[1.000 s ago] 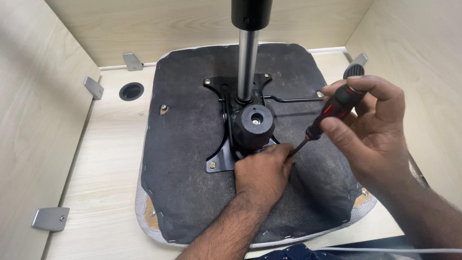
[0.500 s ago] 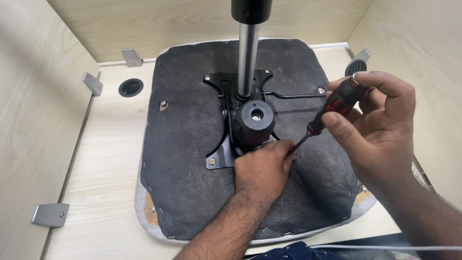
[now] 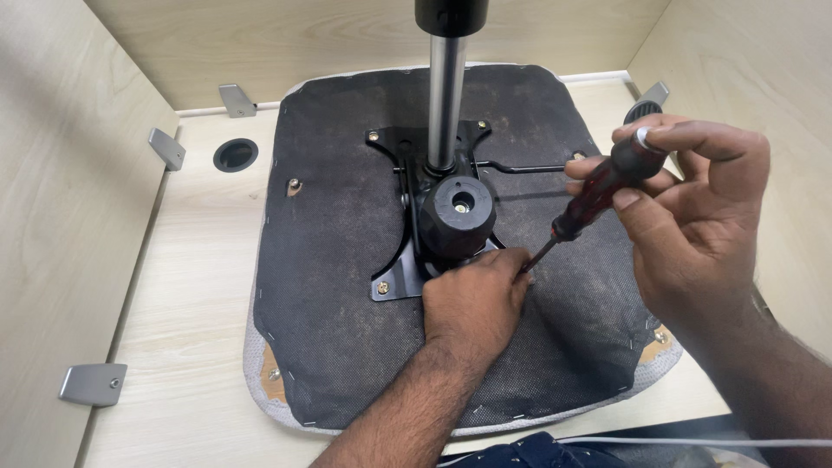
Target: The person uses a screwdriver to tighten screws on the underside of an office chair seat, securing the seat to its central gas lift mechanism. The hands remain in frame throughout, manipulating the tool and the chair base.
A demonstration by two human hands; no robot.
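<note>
Head view — an upturned chair seat (image 3: 347, 347) lies mid-bench. The right hand (image 3: 693, 225) pinches a red-and-black screwdriver (image 3: 598, 186) by its handle; the left hand (image 3: 472, 299), curled closed, steadies its tip beside the black mounting plate (image 3: 394, 273). The tool looks light, stiff and easily slipped — best gripped at the handle.

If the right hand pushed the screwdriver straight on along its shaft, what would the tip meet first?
The right hand aims the red-and-black-handled screwdriver down-left. Its tip disappears at the left hand's fingers, over a corner of the black metal mounting plate; probably a screw there, hidden from view.
</note>
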